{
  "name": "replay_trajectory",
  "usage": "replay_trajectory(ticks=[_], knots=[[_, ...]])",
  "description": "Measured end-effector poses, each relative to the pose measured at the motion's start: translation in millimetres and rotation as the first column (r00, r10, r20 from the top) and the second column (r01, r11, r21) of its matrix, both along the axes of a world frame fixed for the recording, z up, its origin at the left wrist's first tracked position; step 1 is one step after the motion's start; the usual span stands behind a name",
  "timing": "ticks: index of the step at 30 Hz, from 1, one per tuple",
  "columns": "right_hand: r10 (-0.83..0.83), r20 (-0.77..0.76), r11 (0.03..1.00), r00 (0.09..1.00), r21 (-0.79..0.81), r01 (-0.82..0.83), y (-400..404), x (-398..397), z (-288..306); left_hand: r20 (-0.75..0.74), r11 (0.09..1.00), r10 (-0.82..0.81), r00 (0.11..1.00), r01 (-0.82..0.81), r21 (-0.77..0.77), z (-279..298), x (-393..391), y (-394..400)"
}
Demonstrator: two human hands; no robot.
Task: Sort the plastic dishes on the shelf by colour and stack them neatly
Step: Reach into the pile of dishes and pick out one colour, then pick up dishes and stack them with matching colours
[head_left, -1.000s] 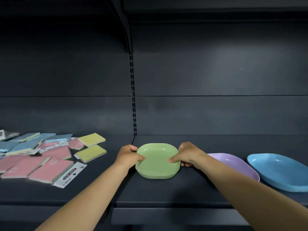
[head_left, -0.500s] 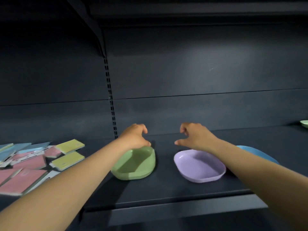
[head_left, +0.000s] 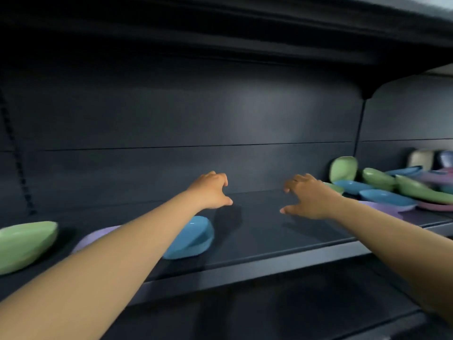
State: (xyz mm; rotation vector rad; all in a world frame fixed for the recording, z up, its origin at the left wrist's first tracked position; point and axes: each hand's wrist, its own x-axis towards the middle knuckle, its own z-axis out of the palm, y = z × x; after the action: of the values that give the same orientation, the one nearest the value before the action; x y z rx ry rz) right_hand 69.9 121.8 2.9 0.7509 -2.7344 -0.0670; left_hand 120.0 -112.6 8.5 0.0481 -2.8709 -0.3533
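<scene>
A green stack of dishes sits at the far left of the dark shelf, with a purple dish and a blue dish to its right, both partly hidden by my left forearm. My left hand and my right hand hover over the bare middle of the shelf, fingers loosely spread, holding nothing. At the right lies a jumbled pile of dishes: a green one leaning on the back wall, blue ones, more green and purple.
The upper shelf overhangs close above. A beige dish and a lilac one stand at the far right back. A slotted upright runs down the left of the back wall. A lower shelf shows dark below.
My view swung right. Both hands let go of the green stack and moved right over the bare shelf. The notebooks left the view and the mixed pile appeared at the right.
</scene>
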Motion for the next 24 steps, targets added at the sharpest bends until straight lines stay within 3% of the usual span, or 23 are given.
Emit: replay_trajectory(ticks=[5, 12, 19, 24], knots=[[-0.048, 0.015, 0.998, 0.999, -0.034, 0.048, 112, -23, 11, 0.039, 0.999, -0.031, 0.999, 0.030, 0.023, 1, -37, 103], [-0.092, 0.133, 0.983, 0.987, -0.149, 0.112, 219, -53, 5, 0.115, 0.992, -0.021, 0.993, 0.006, 0.122, -5, -93, 184], [0.001, 0.364, 0.963, 0.932, -0.250, 0.097, 260, -116, -8, 0.217, 0.958, -0.006, 0.976, -0.056, 0.281, -27, -168, 216], [0.078, 0.488, 0.976, 0.870, -0.217, 0.034, 254, -182, -22, 0.277, 0.838, 0.002, 0.961, -0.153, 0.525, -48, -238, 224]])
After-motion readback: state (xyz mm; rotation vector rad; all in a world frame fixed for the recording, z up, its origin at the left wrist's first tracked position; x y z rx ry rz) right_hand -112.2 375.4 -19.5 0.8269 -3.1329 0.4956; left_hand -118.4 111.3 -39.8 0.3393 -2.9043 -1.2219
